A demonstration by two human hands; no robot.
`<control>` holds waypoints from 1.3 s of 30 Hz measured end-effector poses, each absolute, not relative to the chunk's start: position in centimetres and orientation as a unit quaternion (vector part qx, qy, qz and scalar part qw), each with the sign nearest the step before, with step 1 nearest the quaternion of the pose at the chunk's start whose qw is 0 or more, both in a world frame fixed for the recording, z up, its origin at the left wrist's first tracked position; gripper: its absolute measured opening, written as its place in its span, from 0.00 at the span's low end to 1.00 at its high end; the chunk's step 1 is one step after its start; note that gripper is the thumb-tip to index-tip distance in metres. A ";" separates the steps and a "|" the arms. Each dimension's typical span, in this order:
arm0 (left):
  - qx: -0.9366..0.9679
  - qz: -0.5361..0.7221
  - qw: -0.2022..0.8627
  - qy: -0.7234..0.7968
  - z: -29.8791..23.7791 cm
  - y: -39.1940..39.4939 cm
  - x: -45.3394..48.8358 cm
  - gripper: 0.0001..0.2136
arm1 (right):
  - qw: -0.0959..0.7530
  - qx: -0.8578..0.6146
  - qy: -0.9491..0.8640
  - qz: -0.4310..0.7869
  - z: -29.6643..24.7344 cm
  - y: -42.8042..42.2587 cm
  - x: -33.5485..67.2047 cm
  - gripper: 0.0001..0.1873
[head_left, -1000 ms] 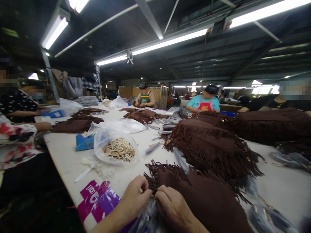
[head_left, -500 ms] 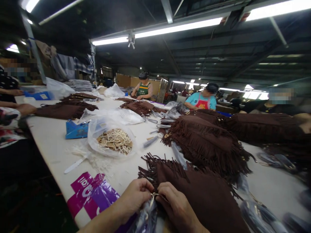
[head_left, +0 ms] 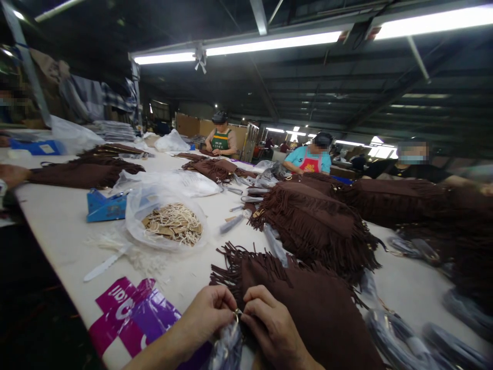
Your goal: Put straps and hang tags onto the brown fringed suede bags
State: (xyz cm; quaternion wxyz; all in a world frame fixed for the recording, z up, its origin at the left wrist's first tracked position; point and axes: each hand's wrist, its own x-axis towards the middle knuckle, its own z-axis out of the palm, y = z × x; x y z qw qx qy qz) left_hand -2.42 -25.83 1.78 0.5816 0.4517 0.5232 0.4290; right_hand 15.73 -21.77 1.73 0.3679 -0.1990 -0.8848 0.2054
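At the table's near edge, my left hand (head_left: 208, 313) pinches a gold-coloured metal clasp (head_left: 236, 312) between thumb and forefinger. Below the clasp hangs a strap in clear plastic wrap (head_left: 228, 345). My right hand (head_left: 271, 321) is closed in a pinch right beside the clasp; a small pale piece shows at its fingertips, too small to name. Partly under my right hand lies a dark brown fringed bag (head_left: 308, 303), flat on the table, its fringe pointing away from me. Part of the bag's near side is hidden by my hand.
A purple printed plastic bag (head_left: 134, 313) lies left of my hands. Beyond it are a white plastic knife (head_left: 106, 263), an open clear bag of string tags (head_left: 173, 223) and a blue tape dispenser (head_left: 106, 205). More fringed bags (head_left: 308, 218) are piled ahead; several co-workers surround the table.
The view has turned slightly, so things sit further left. My right fingers have lifted and loosened a little at the clasp; my left hand keeps its pinch.
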 end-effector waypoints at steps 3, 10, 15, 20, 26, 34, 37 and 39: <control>0.447 0.423 0.587 0.527 1.9 -25.8 -2.3 0.09 | 0.364 -0.195 -0.885 0.214 1.7 -21.6 15.8 0.08; 0.493 0.411 0.521 0.563 1.9 -25.9 -2.2 0.04 | 0.344 -0.211 -0.888 0.221 1.7 -21.3 15.8 0.08; 0.596 0.366 0.391 0.599 2.4 -26.4 -2.1 0.04 | 0.325 -0.204 -0.886 0.260 2.3 -21.7 15.8 0.06; 0.665 0.346 0.238 0.618 3.6 -26.1 -2.8 0.06 | 0.296 -0.276 -0.821 0.402 3.9 -21.3 15.4 0.11; 0.704 0.375 0.132 0.589 7.2 -24.8 -3.0 0.06 | 0.281 -0.287 -0.758 0.514 5.1 -20.0 13.1 0.09; 0.557 0.421 0.407 0.588 5.8 -24.7 -2.1 0.12 | 0.352 -0.287 -0.651 0.608 3.9 -19.1 12.7 0.11; 0.552 0.407 0.437 0.582 3.9 -24.7 -2.1 0.11 | 0.353 -0.295 -0.645 0.610 3.8 -19.2 13.0 0.10; 0.544 0.417 0.434 0.585 3.3 -24.7 -2.0 0.11 | 0.355 -0.300 -0.645 0.606 3.8 -19.3 13.0 0.09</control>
